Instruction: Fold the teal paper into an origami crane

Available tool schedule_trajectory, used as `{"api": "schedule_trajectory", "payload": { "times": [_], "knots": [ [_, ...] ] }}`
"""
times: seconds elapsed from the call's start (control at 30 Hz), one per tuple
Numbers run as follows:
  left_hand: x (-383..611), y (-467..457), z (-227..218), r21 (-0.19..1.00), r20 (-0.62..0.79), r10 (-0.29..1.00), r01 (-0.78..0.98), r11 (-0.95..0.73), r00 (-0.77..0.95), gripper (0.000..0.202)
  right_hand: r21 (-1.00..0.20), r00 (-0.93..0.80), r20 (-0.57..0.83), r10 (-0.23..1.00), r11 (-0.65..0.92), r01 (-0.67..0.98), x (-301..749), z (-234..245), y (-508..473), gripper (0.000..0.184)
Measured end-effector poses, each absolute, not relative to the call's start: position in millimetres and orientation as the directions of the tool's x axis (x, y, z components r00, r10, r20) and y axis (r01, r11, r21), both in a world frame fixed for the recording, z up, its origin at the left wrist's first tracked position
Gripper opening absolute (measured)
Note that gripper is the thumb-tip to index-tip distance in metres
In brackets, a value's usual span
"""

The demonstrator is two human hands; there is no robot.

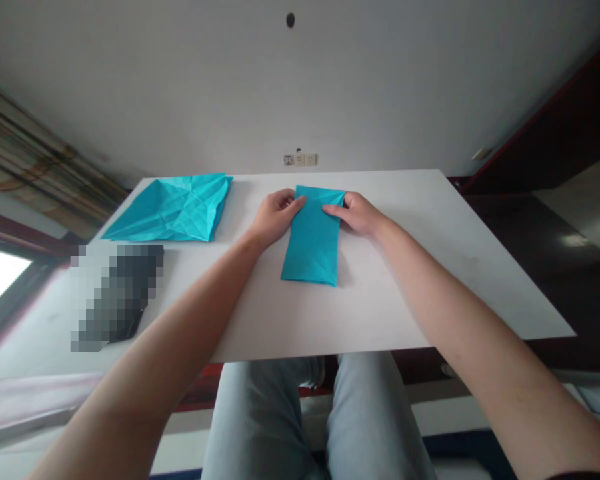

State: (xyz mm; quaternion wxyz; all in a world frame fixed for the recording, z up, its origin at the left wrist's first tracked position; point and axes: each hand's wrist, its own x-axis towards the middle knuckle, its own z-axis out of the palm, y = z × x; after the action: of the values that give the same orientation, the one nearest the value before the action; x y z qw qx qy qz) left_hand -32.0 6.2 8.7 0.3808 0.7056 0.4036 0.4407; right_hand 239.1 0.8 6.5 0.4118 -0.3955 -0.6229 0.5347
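Knees (pixel 257 417) in pale jeans sat below the white table (pixel 395 307). Your left hand (pixel 276 217) and right hand (pixel 355 213) touched the top corners of the folded blue paper (pixel 313 240), which lay flat mid-table; pinch or rest, you could not tell. Creased blue sheet (pixel 173 212) lay at 9 o'clock from it, well apart; pixelated object (pixel 117 297) at 8 o'clock.
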Motion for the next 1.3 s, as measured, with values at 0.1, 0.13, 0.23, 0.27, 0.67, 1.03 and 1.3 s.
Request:
{"api": "schedule_trajectory", "payload": {
  "times": [0.1, 0.13, 0.23, 0.27, 0.67, 1.03, 1.3],
  "knots": [
    [-32.0, 5.1, 9.9, 0.887, 0.312, 0.908, 0.257, -0.384, 0.281, 0.041, -0.993, -0.38, 0.073, 0.922, 0.103, 0.058, 239.7, 8.4, -0.3, 0.048],
    [-32.1, 4.6, 10.6, 0.881, 0.314, 0.907, 0.27, -0.388, 0.28, 0.041, -0.993, -0.378, 0.072, 0.923, 0.102, 0.061, 240.0, 8.9, -0.6, 0.047],
    [-32.4, 3.1, 12.6, 0.873, 0.314, 0.906, 0.29, -0.393, 0.285, 0.043, -0.992, -0.369, 0.069, 0.927, 0.104, 0.076, 240.5, 9.4, -0.7, 0.046],
    [-32.5, 2.8, 13.1, 0.874, 0.311, 0.906, 0.289, -0.391, 0.287, 0.043, -0.991, -0.369, 0.069, 0.927, 0.106, 0.081, 240.6, 9.4, -0.5, 0.045],
    [-30.4, -0.2, 16.3, 0.863, 0.317, 0.906, 0.311, -0.398, 0.279, 0.052, -0.982, -0.359, 0.08, 0.93, 0.135, 0.129, 240.3, 10.0, -0.8, 0.038],
    [-30.5, 2.0, 13.3, 0.86, 0.306, 0.905, 0.323, -0.396, 0.294, 0.044, -0.978, -0.371, 0.096, 0.924, 0.157, 0.137, 240.5, 7.6, 1.9, 0.039],
    [-29.2, 1.8, 14.3, 0.897, 0.293, 0.915, 0.252, -0.363, 0.277, 0.045, -0.975, -0.366, 0.101, 0.925, 0.166, 0.15, 240.3, 9.2, 0.5, 0.036]
  ]
}}
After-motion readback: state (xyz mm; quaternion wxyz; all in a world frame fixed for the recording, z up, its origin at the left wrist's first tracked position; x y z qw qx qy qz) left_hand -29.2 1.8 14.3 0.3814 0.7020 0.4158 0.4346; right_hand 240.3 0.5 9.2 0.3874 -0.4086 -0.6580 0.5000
